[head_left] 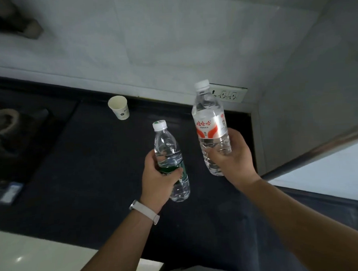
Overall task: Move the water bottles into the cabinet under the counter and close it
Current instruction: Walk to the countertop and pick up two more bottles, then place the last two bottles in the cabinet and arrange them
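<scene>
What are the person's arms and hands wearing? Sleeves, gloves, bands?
No sleeves or gloves show; both forearms are bare. A slim pale wristband with a small oblong module sits on the wrist of the left hand. The right hand and wrist wear nothing; no rings visible.

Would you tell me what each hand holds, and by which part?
The left hand holds the green-labelled bottle around its label; the right hand, the red-labelled bottle below its label.

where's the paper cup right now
In the head view, the paper cup stands on the dark counter by the wall, left of the green-label bottle.
</scene>
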The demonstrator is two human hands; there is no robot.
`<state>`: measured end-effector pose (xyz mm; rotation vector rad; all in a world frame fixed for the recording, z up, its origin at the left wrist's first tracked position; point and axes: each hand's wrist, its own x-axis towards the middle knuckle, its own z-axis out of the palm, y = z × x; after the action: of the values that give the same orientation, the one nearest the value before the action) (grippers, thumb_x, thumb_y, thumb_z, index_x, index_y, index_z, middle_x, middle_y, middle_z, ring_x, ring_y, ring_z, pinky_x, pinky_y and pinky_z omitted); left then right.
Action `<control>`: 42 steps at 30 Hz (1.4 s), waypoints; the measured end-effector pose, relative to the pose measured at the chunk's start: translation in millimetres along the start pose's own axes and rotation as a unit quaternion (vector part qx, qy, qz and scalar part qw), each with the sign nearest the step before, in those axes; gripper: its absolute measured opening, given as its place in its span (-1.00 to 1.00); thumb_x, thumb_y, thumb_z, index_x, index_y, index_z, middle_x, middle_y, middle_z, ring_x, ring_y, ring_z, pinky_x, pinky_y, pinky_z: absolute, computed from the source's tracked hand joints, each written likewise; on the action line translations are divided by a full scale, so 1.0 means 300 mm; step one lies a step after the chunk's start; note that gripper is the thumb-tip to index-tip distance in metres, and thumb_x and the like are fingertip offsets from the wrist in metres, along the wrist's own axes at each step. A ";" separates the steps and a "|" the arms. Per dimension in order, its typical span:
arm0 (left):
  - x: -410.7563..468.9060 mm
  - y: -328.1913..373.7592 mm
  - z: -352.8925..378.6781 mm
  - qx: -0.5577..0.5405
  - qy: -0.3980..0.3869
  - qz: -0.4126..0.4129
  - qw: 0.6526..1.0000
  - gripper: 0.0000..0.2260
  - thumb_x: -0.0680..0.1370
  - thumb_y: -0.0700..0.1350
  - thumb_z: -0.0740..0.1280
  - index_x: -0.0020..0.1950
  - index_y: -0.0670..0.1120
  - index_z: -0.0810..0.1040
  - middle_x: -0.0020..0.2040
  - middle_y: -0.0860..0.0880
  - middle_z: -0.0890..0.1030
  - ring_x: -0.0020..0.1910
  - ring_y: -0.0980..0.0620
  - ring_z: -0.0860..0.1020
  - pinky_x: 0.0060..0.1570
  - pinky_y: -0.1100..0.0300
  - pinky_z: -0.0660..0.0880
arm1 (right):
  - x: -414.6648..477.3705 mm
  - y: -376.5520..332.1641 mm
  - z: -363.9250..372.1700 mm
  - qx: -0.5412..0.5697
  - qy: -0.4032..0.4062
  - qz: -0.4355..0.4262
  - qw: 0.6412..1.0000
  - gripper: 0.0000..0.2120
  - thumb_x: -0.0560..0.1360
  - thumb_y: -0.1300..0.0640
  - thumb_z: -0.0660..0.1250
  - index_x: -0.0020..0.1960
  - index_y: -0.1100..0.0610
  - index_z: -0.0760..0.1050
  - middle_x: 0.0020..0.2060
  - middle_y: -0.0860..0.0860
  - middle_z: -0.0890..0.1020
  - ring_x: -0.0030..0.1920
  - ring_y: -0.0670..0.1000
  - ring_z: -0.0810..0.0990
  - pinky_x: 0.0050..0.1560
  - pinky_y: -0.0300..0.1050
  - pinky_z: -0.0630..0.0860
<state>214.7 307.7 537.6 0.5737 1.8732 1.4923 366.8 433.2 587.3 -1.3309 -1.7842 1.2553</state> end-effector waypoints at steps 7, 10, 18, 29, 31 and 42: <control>-0.145 0.064 -0.068 0.000 0.072 0.031 0.997 -0.36 0.36 -0.35 0.57 0.29 0.11 0.44 0.10 0.13 0.63 0.02 0.24 0.63 0.13 0.09 0.57 | -0.072 -0.074 -0.038 0.044 -0.042 -0.047 0.997 -0.38 0.33 0.14 0.59 0.26 0.02 0.34 -0.01 -0.13 0.59 -0.06 -0.26 0.61 -0.18 -0.37 0.52; -0.231 0.096 -0.092 0.002 0.111 0.043 0.993 -0.35 0.35 -0.33 0.58 0.26 0.19 0.44 0.09 0.14 0.64 0.04 0.22 0.63 0.14 0.07 0.58 | -0.110 -0.090 -0.060 0.071 -0.060 -0.060 0.994 -0.35 0.31 0.18 0.59 0.25 0.01 0.30 0.01 -0.10 0.59 -0.06 -0.24 0.62 -0.14 -0.31 0.53; -0.457 0.182 -0.158 0.014 0.201 0.065 0.977 -0.34 0.34 -0.32 0.59 0.25 0.19 0.42 0.14 0.12 0.64 0.06 0.20 0.64 0.13 0.07 0.59 | -0.227 -0.144 -0.107 0.112 -0.152 -0.094 0.978 -0.36 0.33 0.23 0.57 0.26 -0.06 0.32 0.02 -0.15 0.60 -0.02 -0.25 0.62 -0.06 -0.34 0.51; -0.783 0.143 -0.354 0.035 0.325 0.060 0.943 -0.38 0.36 -0.32 0.58 0.22 0.19 0.45 0.10 0.15 0.64 0.02 0.21 0.64 -0.08 0.33 0.58 | -0.443 -0.195 0.054 0.091 -0.281 -0.106 0.950 -0.37 0.34 0.25 0.56 0.27 0.01 0.31 0.02 -0.14 0.57 -0.01 -0.15 0.59 -0.09 -0.26 0.52; -0.821 0.120 -0.417 0.025 0.350 0.053 0.935 -0.38 0.36 -0.32 0.58 0.27 0.14 0.45 0.12 0.13 0.64 0.04 0.16 0.64 -0.10 0.32 0.58 | -0.490 -0.212 0.105 0.077 -0.303 -0.116 0.943 -0.37 0.34 0.25 0.56 0.26 -0.01 0.32 0.03 -0.14 0.57 0.00 -0.13 0.60 -0.10 -0.27 0.52; -1.051 -0.042 -0.987 -0.033 0.421 0.025 0.906 -0.37 0.37 -0.30 0.57 0.36 0.01 0.46 0.12 0.11 0.64 0.06 0.15 0.63 -0.05 0.27 0.60 | -0.823 -0.419 0.574 0.046 -0.323 -0.143 0.935 -0.43 0.35 0.22 0.55 0.24 0.01 0.36 0.04 -0.09 0.58 0.03 -0.09 0.60 0.00 -0.11 0.57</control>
<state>214.8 -114.0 634.0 -0.1085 2.4154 2.0277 252.8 135.3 655.8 -0.5917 -2.2117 1.6994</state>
